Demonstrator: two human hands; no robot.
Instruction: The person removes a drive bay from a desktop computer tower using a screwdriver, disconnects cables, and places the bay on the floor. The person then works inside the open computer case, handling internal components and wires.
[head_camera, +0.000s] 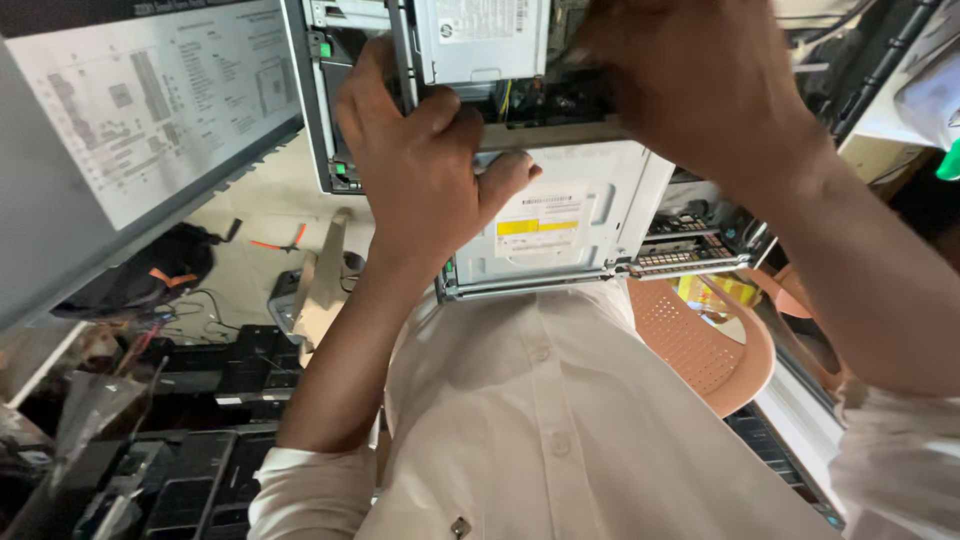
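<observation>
Left hand (420, 170) gripping open computer case (560, 225), right hand (690, 85) inside

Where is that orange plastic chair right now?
The orange plastic chair sits right of centre in the head view, just below the open computer case, beside the white shirt.

The left hand (425, 165) is raised in front of the chest, its back toward the camera, fingers bent and closed in a grip, thumb stretched to the side. The left forearm is bare, sleeve rolled to the elbow. The right hand (690, 85) is higher, reaching forward, its fingers hidden.
</observation>
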